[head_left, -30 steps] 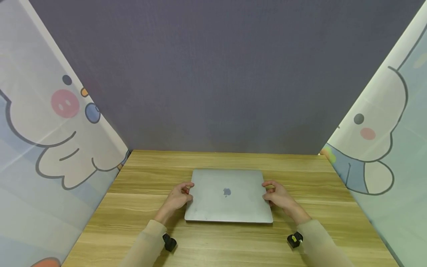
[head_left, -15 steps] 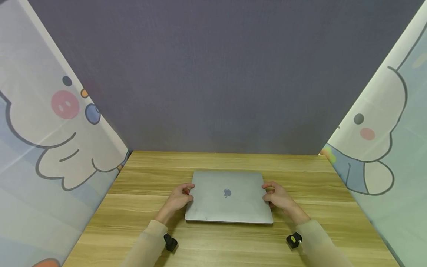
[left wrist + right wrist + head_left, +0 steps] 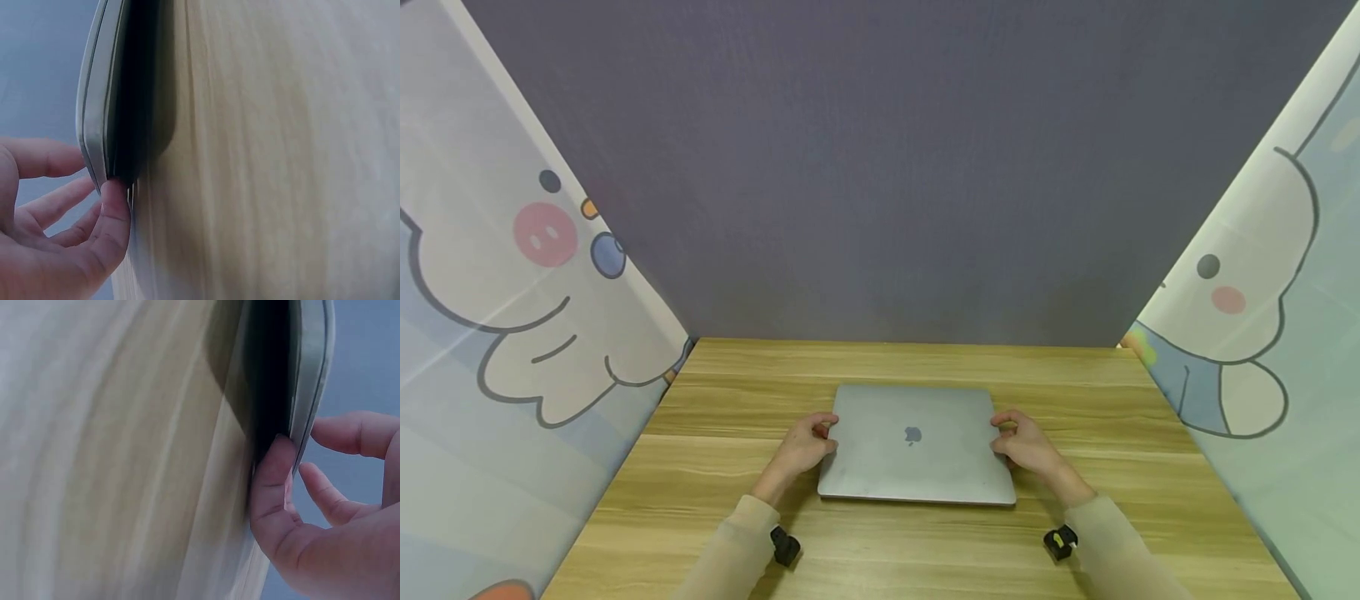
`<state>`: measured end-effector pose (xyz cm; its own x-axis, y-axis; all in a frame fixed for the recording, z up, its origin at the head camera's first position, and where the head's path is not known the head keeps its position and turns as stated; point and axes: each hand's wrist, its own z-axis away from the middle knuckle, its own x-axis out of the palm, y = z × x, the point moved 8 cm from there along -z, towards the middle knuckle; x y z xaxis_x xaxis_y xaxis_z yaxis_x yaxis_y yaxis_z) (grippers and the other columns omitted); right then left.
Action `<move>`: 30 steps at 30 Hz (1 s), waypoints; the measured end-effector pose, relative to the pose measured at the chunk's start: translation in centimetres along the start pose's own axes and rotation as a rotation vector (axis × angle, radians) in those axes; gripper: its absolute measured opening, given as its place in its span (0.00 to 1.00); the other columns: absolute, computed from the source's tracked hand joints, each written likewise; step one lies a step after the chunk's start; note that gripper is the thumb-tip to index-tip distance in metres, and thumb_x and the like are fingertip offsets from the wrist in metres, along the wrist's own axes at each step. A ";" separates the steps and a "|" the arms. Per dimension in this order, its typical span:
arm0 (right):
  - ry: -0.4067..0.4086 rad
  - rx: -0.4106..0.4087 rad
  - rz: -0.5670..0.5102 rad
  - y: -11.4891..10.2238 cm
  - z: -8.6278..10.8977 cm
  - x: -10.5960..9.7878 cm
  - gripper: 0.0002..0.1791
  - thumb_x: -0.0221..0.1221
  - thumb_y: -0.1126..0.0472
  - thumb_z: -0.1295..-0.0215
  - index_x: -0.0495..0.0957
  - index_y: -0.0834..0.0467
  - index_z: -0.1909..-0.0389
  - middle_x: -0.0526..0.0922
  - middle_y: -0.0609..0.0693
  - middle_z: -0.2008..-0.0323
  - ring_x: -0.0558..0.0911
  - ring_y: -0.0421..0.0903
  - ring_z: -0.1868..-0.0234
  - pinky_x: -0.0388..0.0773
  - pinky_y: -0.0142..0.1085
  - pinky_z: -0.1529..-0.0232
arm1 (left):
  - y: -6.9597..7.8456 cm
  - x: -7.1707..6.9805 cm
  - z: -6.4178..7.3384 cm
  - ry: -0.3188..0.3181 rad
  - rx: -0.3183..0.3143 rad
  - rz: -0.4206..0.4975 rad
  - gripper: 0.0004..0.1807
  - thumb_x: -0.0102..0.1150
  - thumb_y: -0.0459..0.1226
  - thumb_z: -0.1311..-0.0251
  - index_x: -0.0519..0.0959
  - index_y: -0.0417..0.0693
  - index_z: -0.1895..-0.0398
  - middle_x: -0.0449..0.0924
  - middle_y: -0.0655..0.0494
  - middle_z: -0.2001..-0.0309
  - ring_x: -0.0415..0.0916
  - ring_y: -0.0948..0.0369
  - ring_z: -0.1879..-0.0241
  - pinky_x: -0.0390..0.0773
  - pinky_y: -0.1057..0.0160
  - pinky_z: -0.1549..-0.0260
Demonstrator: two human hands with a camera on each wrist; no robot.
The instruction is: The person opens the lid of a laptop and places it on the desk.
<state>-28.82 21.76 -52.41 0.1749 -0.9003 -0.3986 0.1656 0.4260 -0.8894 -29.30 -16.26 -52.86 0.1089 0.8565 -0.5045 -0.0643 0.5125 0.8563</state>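
Note:
A closed silver laptop [image 3: 880,462] with an apple logo on its lid lies level in the middle of the head view. My left hand [image 3: 797,448] grips its left side and my right hand [image 3: 1032,448] its right side. In the left wrist view, fingers and thumb pinch the laptop's side edge [image 3: 95,119] from above and below. The right wrist view has the same grip on the opposite side edge [image 3: 310,369], one digit curled under it. A dark gap shows between the laptop's underside and the wood in both wrist views. The other fingertips are partly hidden.
The wood-grain table [image 3: 917,550] ends at a dark grey panel [image 3: 895,183] behind. Cartoon-printed curtains [image 3: 550,350] flank both sides. Small black wrist-worn devices [image 3: 786,547] sit by each beige sleeve [image 3: 730,550].
Both hands keep their hold on the laptop. Its far edge has come slightly lower in the head view, and the laptop has shifted a touch rightward.

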 end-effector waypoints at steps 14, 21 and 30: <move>0.050 0.027 0.133 0.2 0.1 -0.1 0.25 0.59 0.71 0.43 0.72 0.68 0.43 0.71 0.53 0.70 0.68 0.45 0.76 0.67 0.33 0.77 | 0.9 0.1 0.6 0.020 0.035 -0.092 0.26 0.68 0.27 0.47 0.79 0.32 0.42 0.78 0.46 0.59 0.75 0.57 0.66 0.79 0.62 0.71; 0.076 -0.008 0.193 0.0 0.2 0.1 0.24 0.60 0.71 0.45 0.73 0.68 0.45 0.68 0.50 0.75 0.64 0.42 0.79 0.63 0.31 0.80 | 0.9 0.1 0.6 0.051 0.030 -0.125 0.25 0.70 0.26 0.49 0.81 0.32 0.45 0.80 0.47 0.61 0.76 0.58 0.67 0.80 0.63 0.71; 0.088 -0.065 0.312 -0.3 0.2 0.4 0.21 0.63 0.71 0.44 0.75 0.68 0.47 0.69 0.51 0.73 0.67 0.44 0.78 0.65 0.32 0.78 | 1.3 0.0 0.9 0.075 0.053 -0.158 0.23 0.71 0.25 0.51 0.82 0.30 0.47 0.81 0.47 0.63 0.76 0.57 0.66 0.80 0.62 0.70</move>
<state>-28.59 21.34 -52.26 0.1224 -0.7327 -0.6694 0.0546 0.6785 -0.7326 -28.47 -15.64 -51.64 0.0388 0.7685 -0.6387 0.0008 0.6391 0.7691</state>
